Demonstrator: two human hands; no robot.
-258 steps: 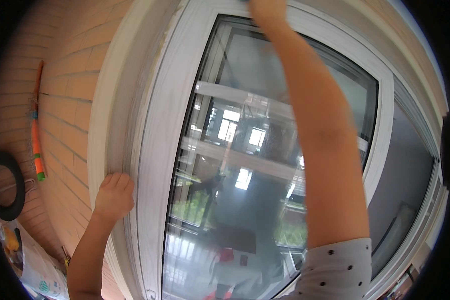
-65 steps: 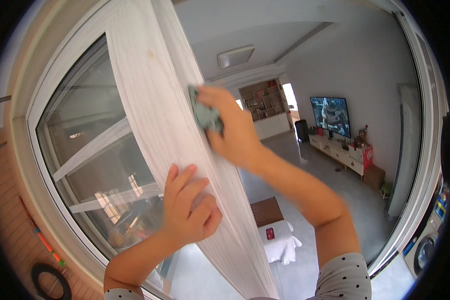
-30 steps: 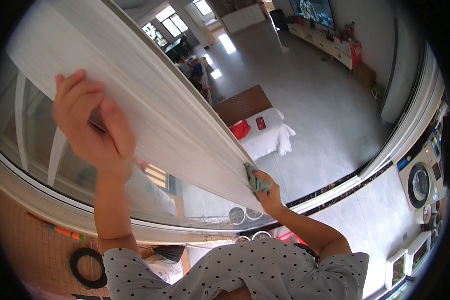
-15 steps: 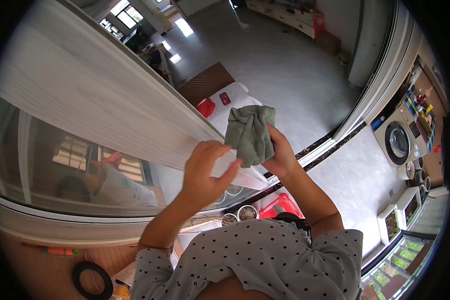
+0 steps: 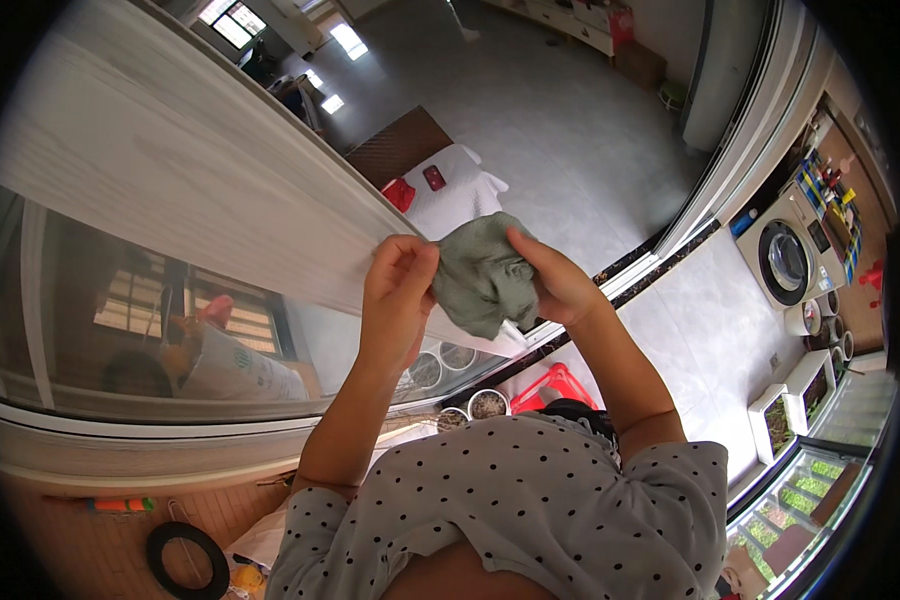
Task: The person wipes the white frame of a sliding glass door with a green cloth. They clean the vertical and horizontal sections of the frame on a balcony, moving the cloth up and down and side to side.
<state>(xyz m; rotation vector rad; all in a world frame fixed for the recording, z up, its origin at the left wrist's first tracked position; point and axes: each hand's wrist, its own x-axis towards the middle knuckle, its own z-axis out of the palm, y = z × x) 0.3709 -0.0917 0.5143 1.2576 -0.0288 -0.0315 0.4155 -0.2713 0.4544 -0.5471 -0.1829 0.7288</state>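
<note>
A crumpled grey-green cloth is held up between my two hands in front of my chest. My left hand pinches its left edge between thumb and fingers. On the other side, my right hand grips the cloth with the thumb on top; the fingers behind are partly hidden. Just left of the cloth stands the pale frame of a sliding glass door, close to my left hand.
Beyond the door are a white-covered seat with a red phone-like object on it. A red plastic stool and flower pots stand near my body. At right is a washing machine; planters lie below it.
My left hand has gone from loose, spread fingers beside the cloth to pinching its edge. The cloth is turned and spread wider, and my right thumb now shows on top.
</note>
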